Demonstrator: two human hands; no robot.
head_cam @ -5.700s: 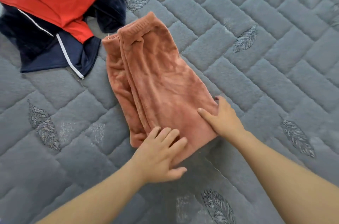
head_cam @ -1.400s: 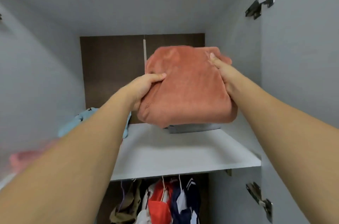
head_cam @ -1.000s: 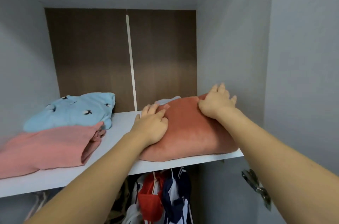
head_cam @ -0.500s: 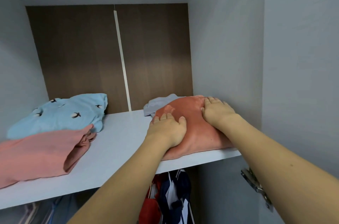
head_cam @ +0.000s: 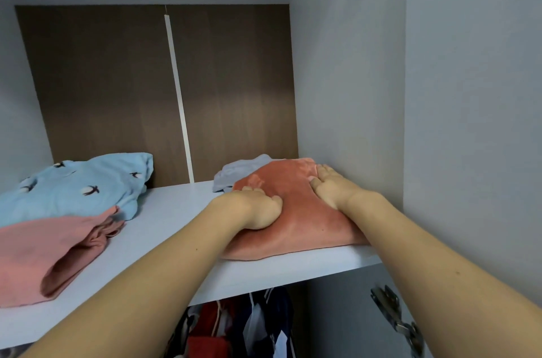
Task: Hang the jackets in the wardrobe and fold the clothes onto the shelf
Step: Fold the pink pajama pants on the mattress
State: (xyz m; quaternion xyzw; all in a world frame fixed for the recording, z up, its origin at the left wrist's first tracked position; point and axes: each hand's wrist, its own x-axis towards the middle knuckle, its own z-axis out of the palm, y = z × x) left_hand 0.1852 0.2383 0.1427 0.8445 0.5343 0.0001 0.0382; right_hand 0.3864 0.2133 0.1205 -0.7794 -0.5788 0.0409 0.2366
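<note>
The folded rust fleece trousers (head_cam: 296,228) lie on the white shelf (head_cam: 176,211) at its right end, against the wardrobe's side wall. They sit partly on a grey folded garment (head_cam: 240,171) behind them. My left hand (head_cam: 253,209) rests on the trousers' left part with its fingers curled into the fleece. My right hand (head_cam: 331,187) lies flat on the right part, fingers straight and pointing to the back.
A light blue garment with bird prints (head_cam: 82,184) and a pink folded garment (head_cam: 44,243) fill the shelf's left end. Jackets (head_cam: 234,328) hang below the shelf. A door hinge (head_cam: 393,316) sticks out at lower right. The brown back panel closes the compartment.
The trousers went from the bed, folded, up onto the shelf. Over the last second both hands have pushed them further back; in the last half second little has moved.
</note>
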